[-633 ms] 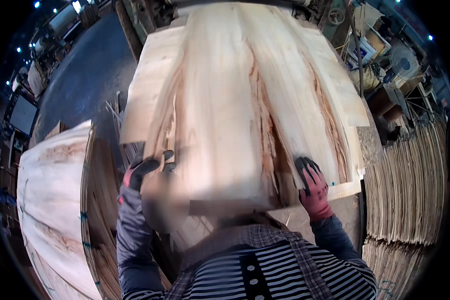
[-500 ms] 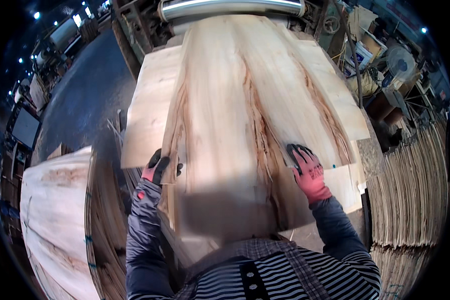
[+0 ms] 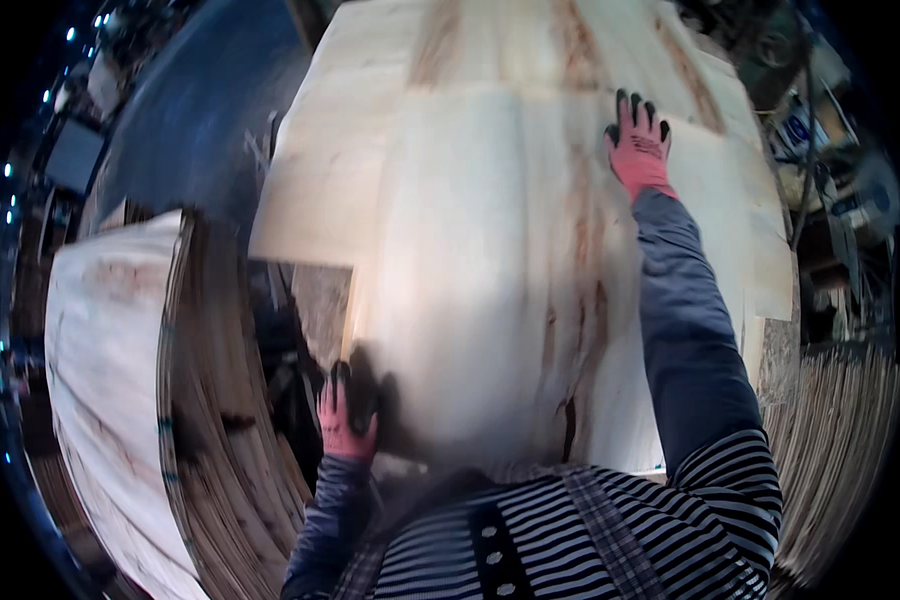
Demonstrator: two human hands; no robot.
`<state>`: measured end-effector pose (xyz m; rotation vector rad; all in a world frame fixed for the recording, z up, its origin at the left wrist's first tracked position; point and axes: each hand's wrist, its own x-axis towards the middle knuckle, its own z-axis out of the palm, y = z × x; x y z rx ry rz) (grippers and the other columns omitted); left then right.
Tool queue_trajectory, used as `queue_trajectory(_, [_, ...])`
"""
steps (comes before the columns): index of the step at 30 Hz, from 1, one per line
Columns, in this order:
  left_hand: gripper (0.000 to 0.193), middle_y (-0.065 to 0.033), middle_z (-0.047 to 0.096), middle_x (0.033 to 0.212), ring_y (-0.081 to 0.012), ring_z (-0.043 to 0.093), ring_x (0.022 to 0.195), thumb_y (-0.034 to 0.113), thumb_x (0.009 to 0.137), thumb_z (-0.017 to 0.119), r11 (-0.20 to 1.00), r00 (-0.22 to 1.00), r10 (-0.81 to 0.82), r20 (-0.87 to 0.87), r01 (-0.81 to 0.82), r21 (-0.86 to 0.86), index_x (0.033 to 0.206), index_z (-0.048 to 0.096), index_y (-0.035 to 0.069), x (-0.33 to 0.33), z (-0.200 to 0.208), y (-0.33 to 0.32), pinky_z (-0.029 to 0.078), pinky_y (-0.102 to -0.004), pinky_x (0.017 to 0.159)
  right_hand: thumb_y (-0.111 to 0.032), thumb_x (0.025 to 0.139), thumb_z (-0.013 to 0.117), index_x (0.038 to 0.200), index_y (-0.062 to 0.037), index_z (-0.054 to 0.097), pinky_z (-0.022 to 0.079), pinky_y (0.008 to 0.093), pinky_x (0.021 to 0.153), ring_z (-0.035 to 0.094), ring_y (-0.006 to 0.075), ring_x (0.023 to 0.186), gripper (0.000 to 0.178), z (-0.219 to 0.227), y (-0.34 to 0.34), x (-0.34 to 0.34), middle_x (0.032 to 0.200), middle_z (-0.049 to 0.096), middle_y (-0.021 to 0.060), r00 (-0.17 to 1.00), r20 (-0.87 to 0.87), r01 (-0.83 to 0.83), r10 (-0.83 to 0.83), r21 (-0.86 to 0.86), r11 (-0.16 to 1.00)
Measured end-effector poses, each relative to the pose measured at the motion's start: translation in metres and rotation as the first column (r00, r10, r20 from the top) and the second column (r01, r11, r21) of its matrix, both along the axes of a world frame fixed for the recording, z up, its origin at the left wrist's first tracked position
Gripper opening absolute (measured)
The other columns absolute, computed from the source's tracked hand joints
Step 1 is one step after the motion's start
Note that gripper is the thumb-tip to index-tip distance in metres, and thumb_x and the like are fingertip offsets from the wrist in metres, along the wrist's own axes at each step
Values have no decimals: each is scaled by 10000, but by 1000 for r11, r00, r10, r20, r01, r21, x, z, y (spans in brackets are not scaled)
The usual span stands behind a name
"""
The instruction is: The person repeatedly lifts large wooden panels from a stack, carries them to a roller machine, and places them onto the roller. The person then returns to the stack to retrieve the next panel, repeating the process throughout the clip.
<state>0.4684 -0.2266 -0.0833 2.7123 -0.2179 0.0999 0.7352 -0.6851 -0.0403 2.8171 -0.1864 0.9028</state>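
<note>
Pale wood veneer sheets (image 3: 450,250) lie overlapped in front of me, with brown streaks along the grain. A separate streaked veneer sheet (image 3: 510,45) lies at the far side, its near edge resting across the others. My right hand (image 3: 638,148), in a pink glove with black fingertips, is stretched far forward. Its fingers are spread flat on the veneer near that far sheet's edge. My left hand (image 3: 348,420), in a matching glove, is low at the near left edge of the veneer. Its fingers and thumb are apart, and dark shadow falls beside them.
To the left stands a stack of veneer (image 3: 110,330) with a pale, bowed face. More stacked sheets (image 3: 840,450) are at the right. A dark blue floor area (image 3: 205,120) stretches away at far left. Cluttered equipment (image 3: 820,130) lines the far right.
The streaked sheet has slid away from me, and more veneer shows on the near side. My right hand has reached forward; my left has come nearer. The view has tilted down, dropping the roller from sight.
</note>
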Motion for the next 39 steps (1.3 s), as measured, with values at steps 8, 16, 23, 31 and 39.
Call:
queue_trajectory(8, [718, -194, 361, 1243, -342, 352, 1147, 233, 714, 619, 964, 951, 21, -310, -101, -245, 1300, 227, 99, -5, -47, 38, 314, -353, 956, -234, 744, 589, 1255, -31, 303, 229, 436, 988, 296, 355, 1174, 619, 13, 81, -187, 1281, 313, 190, 914, -111, -319, 390, 396, 861])
queue_trajectory(16, [599, -99, 354, 1291, -190, 331, 1188, 108, 746, 597, 652, 896, -355, -265, 34, -758, 1274, 318, 60, 3, 14, 47, 232, -282, 987, -288, 633, 681, 1256, -7, 290, 231, 479, 970, 306, 371, 1165, 787, 11, 130, -384, 1242, 339, 222, 760, -330, -389, 559, 458, 799])
queue_trajectory(23, [466, -55, 440, 1224, -139, 399, 1114, 49, 768, 530, 327, 895, -399, -201, -65, -943, 1221, 416, 49, 5, 35, 41, 291, -261, 931, -222, 501, 745, 1112, -55, 475, 287, 457, 947, 384, 361, 1089, 689, 14, 137, -388, 1146, 436, 164, 824, -403, -285, 399, 314, 906])
queue_trajectory(31, [423, -83, 507, 1143, -166, 465, 1052, 44, 766, 504, 552, 925, -202, -322, -164, -817, 1185, 444, 29, 0, 0, 47, 346, -262, 888, -486, 794, 448, 1117, 0, 487, 375, 384, 863, 488, 348, 1003, 585, 101, 95, -350, 1096, 501, 197, 913, 20, -391, 408, 331, 859])
queue_trajectory(39, [746, -253, 301, 1262, -424, 342, 1102, 258, 659, 616, 996, 989, -27, -145, 14, -90, 1279, 271, 27, -25, 17, -4, 299, -463, 914, -198, 649, 592, 1149, -82, 473, 345, 405, 902, 442, 337, 1057, 527, 80, 59, -256, 1148, 462, 158, 917, -23, -377, 398, 277, 884])
